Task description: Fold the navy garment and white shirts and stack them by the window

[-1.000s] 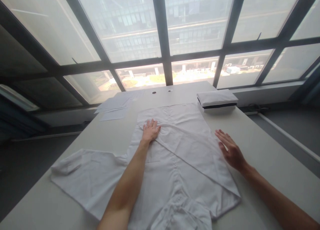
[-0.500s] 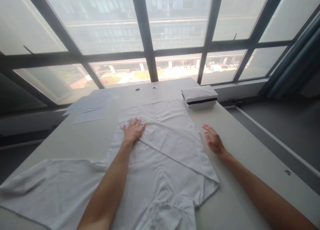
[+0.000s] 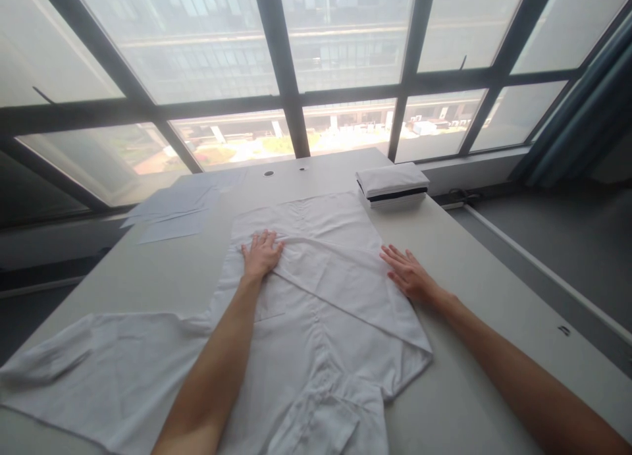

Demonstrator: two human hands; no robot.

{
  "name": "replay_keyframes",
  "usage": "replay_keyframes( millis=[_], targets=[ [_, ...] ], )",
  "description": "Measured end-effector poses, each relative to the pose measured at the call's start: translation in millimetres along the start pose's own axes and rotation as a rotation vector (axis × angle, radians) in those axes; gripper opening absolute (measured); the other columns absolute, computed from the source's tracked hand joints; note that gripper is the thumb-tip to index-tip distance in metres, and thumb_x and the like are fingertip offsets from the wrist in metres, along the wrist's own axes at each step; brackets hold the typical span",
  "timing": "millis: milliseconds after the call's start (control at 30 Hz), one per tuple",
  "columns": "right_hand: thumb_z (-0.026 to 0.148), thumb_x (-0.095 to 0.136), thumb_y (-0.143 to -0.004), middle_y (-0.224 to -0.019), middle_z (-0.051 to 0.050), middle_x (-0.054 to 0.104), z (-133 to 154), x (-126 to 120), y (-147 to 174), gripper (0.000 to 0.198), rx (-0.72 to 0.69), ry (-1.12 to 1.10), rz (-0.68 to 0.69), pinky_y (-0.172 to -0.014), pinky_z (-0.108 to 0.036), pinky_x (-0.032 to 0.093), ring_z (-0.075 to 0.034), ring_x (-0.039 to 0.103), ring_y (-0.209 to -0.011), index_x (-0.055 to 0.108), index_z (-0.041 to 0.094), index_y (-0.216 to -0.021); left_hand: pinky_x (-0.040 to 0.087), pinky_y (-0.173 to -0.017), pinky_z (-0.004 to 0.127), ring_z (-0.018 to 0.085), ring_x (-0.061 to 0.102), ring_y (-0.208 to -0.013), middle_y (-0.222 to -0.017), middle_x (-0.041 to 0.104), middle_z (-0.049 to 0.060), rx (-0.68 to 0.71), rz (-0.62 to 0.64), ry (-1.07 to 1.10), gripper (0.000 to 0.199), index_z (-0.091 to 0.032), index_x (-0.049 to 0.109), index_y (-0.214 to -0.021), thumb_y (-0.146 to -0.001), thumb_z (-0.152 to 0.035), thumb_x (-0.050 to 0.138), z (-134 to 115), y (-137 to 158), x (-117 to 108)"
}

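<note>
A white long-sleeved shirt [image 3: 340, 290] lies spread on the white table [image 3: 474, 310], its collar end nearest me. One sleeve [image 3: 113, 369] stretches out to the left, while the other is folded diagonally across the shirt's body. My left hand [image 3: 263, 252] rests flat with fingers spread on the folded sleeve's end, at the left of the shirt. At the shirt's right edge, my right hand [image 3: 409, 274] lies with its fingers stretched out and its fingertips on the cloth. Neither hand grips anything. My left forearm hides part of the shirt.
A stack of folded white and black cloth [image 3: 392, 184] sits at the table's far right corner. Pale paper sheets [image 3: 172, 208] lie at the back left. Two small round fittings are set near the back edge. Large windows [image 3: 345, 40] rise behind the table; a dark curtain [image 3: 567, 119] hangs right.
My right hand has moved left from beside the shirt onto its right edge. My left hand stays in place on the sleeve. The view has shifted slightly.
</note>
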State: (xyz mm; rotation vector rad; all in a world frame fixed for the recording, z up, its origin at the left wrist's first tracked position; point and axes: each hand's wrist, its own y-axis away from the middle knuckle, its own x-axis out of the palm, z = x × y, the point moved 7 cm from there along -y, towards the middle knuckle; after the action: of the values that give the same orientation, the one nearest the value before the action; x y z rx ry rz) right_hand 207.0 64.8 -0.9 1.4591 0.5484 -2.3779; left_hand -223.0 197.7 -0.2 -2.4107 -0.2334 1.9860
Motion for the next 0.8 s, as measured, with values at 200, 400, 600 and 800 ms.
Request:
replay_keyframes(
  millis=[200, 400, 600, 800],
  targets=[
    [0.044, 0.043, -0.103, -0.165, -0.005, 0.032, 5, 4, 4, 0.056, -0.096, -0.031, 0.041, -0.123, -0.06, 0.019, -0.028, 0.019, -0.155, 0.039, 0.031, -0.157, 0.028, -0.118, 0.06, 0.032, 0.051, -0.136, -0.144, 0.058, 0.018, -0.239, -0.304, 0.155, 0.049, -0.016, 0.053, -0.145, -0.097, -0.019, 0.042, 40, 3, -21],
    [0.05, 0.041, -0.103, -0.164, -0.006, 0.033, 4, 8, 3, 0.055, -0.087, 0.006, 0.067, -0.122, -0.061, 0.021, -0.03, 0.022, -0.154, 0.044, 0.029, -0.154, 0.045, -0.106, 0.045, 0.032, 0.061, -0.119, -0.125, 0.068, 0.016, -0.273, -0.358, 0.16, 0.044, -0.014, 0.059, -0.137, -0.093, -0.024, 0.055, 63, 3, -35],
    [0.056, 0.03, -0.105, -0.163, -0.007, 0.034, -1, 9, 1, 0.058, -0.079, -0.029, 0.094, -0.121, -0.063, 0.02, -0.03, 0.023, -0.154, 0.048, 0.028, -0.152, 0.046, -0.104, 0.038, 0.025, 0.06, -0.116, -0.128, 0.061, 0.013, -0.29, -0.383, 0.173, 0.042, -0.02, 0.062, -0.133, -0.092, -0.017, 0.056, 68, 2, -47],
    [0.058, 0.027, -0.104, -0.163, -0.006, 0.033, -3, 11, 1, 0.06, -0.07, -0.025, 0.099, -0.122, -0.061, 0.019, -0.029, 0.022, -0.154, 0.048, 0.028, -0.152, 0.038, -0.102, 0.064, 0.044, 0.047, -0.127, -0.131, 0.059, 0.021, -0.421, -0.367, 0.126, 0.031, -0.017, 0.07, -0.111, -0.089, -0.038, 0.064, 73, 14, -41]
  ],
)
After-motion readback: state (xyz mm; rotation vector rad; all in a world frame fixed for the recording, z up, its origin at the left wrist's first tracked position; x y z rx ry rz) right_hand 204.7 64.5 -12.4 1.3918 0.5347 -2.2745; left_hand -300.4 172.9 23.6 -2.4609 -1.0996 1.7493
